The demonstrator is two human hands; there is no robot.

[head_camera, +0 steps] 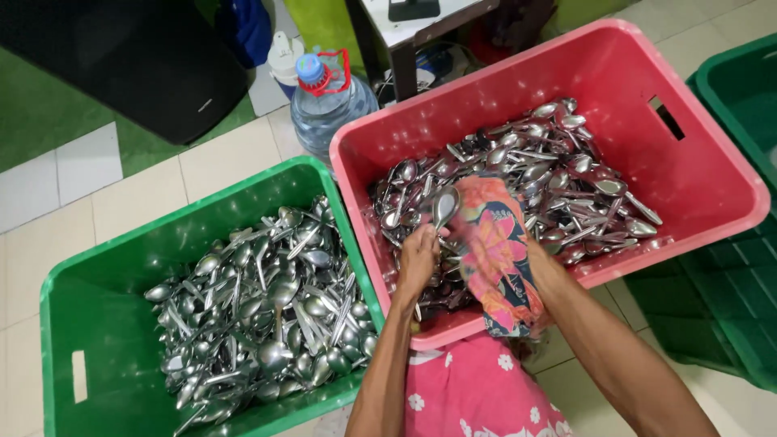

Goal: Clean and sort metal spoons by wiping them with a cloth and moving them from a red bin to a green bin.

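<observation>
Head cam, left hand [418, 260] holding spoon [444, 205], right hand [518, 251] w/ floral cloth [495, 251]

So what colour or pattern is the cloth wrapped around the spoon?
The cloth is floral: pink and orange flowers on dark blue, clearest in the head view.

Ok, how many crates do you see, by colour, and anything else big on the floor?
Green crates: 2, one full of spoons, one at the right edge
Red crate: 1
Water bottle: 1
Total: 4
The left hand holds a spoon; the right hand, hidden, wipes it with a patterned cloth.
</observation>
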